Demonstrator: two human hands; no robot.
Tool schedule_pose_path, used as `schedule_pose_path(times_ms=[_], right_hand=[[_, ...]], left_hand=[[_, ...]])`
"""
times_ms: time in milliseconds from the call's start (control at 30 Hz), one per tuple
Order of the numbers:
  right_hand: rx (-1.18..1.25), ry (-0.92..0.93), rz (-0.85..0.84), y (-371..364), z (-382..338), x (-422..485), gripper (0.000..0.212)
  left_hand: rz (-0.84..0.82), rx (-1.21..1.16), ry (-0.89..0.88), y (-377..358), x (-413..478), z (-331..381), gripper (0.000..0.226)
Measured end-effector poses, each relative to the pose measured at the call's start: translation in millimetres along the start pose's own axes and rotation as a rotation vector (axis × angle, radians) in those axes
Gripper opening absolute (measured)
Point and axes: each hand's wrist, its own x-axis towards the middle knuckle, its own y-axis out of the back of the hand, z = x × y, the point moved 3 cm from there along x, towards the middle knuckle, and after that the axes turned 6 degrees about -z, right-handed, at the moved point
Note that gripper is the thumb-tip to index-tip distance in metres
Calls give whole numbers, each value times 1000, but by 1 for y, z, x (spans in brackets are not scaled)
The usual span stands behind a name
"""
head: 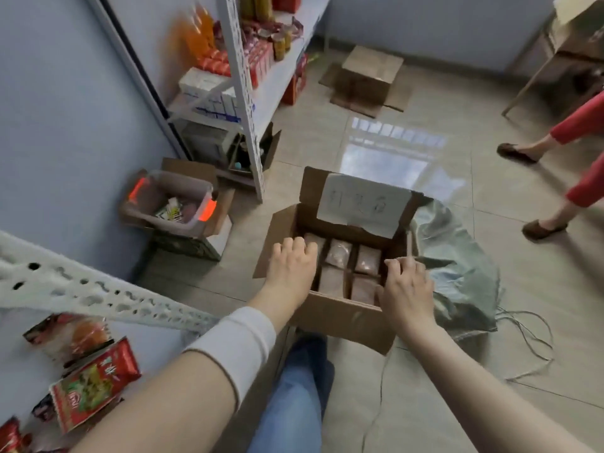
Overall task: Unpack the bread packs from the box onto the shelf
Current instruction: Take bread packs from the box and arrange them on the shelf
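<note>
An open cardboard box (340,317) stands on the tiled floor, its far flap up with a white paper sheet taped to it. Inside lie several clear bread packs (340,253) in rows. My left hand (292,263) reaches into the box's left side, its fingers lying over the packs there. My right hand (405,286) is at the box's right edge, fingers bent over the wall and the nearest packs. Whether either hand grips a pack is hidden. The white shelf (98,295) at my lower left holds red snack packets.
A second white rack (243,93) with bottles and cartons stands at the back left. A clear bin (170,204) sits on boxes by the wall. A green woven sack (457,273) lies right of the box. Another cardboard box (369,76) is farther off. A person's legs (562,165) are at right.
</note>
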Motion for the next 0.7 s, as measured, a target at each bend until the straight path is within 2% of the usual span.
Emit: schedule_pose_path(times_ms=[100,300,433,600,700], right_hand=[[18,-103,-116,-41,19,56,44],[114,-235,-289,-130,43,153,49],[291,-343,-340,-206,50,229,56],[453,-528,-360,-288,58,309,79],[550,-614,-344,-312,58,332,81]], left_hand=[[-120,-98,13,-46,68,0,32],[-284,-263,185,-140,168,-11,41],[-367,-316,310,-217,222,-16,55],[-317,-494,475,-295,255,-24,76],[-245,-677,583,-316,259,-28,88]])
